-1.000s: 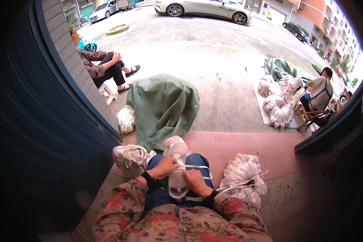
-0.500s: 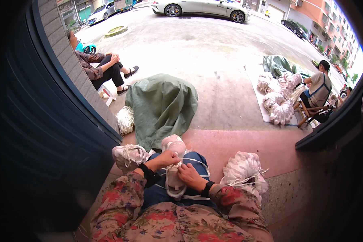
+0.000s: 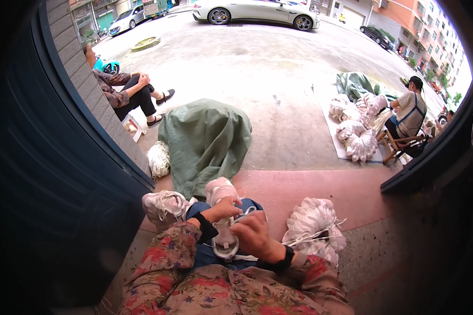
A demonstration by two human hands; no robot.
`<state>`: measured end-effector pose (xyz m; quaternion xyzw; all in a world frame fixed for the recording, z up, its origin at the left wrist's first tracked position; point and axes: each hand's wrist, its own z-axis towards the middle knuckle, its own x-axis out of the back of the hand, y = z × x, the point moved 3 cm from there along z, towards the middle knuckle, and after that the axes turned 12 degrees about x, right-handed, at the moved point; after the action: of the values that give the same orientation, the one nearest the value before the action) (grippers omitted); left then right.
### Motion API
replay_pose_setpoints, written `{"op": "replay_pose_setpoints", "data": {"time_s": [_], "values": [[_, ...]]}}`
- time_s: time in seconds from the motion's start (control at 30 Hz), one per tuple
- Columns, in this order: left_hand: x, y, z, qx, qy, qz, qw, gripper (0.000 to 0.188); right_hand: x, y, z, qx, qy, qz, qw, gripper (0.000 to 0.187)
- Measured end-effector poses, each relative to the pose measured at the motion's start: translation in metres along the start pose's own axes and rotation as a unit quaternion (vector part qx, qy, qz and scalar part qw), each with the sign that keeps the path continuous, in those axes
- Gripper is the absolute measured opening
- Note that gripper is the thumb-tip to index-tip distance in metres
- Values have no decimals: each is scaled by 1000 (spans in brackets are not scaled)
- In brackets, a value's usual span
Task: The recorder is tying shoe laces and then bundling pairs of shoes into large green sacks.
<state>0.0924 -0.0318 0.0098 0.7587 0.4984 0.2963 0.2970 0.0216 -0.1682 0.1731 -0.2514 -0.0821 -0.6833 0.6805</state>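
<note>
A pale pink and white sneaker (image 3: 225, 242) rests on my lap over blue cloth, its opening toward me. My left hand (image 3: 225, 209) is closed in a pinch on a white shoelace (image 3: 248, 211) above the shoe's far part. My right hand (image 3: 255, 235) is raised just right of the shoe, slightly blurred, with curled fingers closed on the lace; the fingertips partly cover it. Just beyond my left hand stands another pale pink shoe (image 3: 220, 190). A further shoe with loose white laces (image 3: 165, 206) lies to the left.
On my right lies a bundle of pale shoe pieces (image 3: 315, 227) with trailing laces. A green tarp (image 3: 207, 142) covers a heap ahead, beside a bunch of white laces (image 3: 158, 159). One person (image 3: 126, 92) sits at left, another (image 3: 407, 113) at right by more bundles. Dark doors (image 3: 79, 157) flank me.
My right hand has lifted toward me and turned, its fingers more curled. The left hand stays near the shoe's lacing. The whole view has shifted slightly.
</note>
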Motion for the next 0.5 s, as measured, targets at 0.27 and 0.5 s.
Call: {"op": "replay_pose_setpoints", "data": {"time_s": [0.27,0.5], "values": [[-7,-20,29,-34,-21,60,997,36,123,-17,65,54,377,-148,913,13],[8,-10,-2,-198,211,248,925,17,236,-13,47,87,424,-293,852,19]]}}
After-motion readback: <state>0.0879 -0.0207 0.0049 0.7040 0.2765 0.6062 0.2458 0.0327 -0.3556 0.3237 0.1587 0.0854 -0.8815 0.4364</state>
